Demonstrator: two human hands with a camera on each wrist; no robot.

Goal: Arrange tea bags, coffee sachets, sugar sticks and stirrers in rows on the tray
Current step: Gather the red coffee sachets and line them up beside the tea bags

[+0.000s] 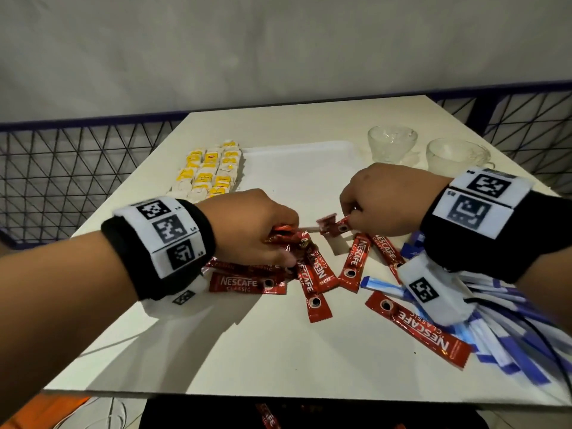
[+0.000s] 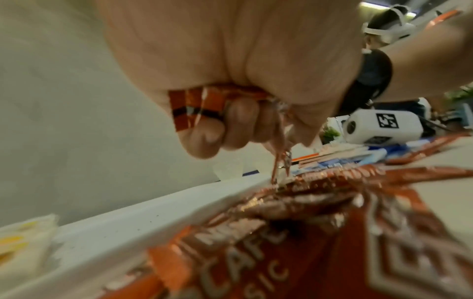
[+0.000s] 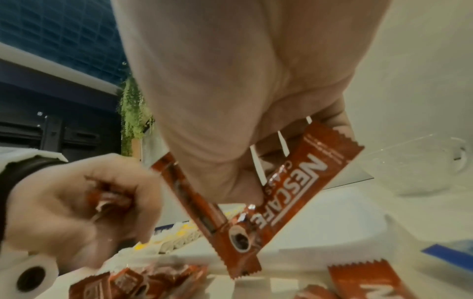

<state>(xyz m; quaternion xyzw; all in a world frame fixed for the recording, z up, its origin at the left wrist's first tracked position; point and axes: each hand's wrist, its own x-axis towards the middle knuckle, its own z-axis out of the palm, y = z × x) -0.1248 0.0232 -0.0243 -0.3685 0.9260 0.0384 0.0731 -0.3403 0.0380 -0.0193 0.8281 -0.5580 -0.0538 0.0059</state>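
Head view: left hand (image 1: pixel 253 226) grips a bunch of red coffee sachets (image 1: pixel 312 270) above some seven loose on the table (image 1: pixel 247 351); right hand (image 1: pixel 383 199) pinches more just beside the white tray (image 1: pixel 297 162), near two glass cups (image 1: pixel 391 144). Left wrist view: three sachet ends (image 2: pixel 194 109) protrude from the fist. Right wrist view: two held sachets (image 3: pixel 289 194) cross.

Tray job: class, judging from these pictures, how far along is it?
Done: tea bags sit in rows at the tray edge. In hand: both the left hand and right hand hold coffee sachets. Left: loose sachets, sugar sticks; no stirrers visible.
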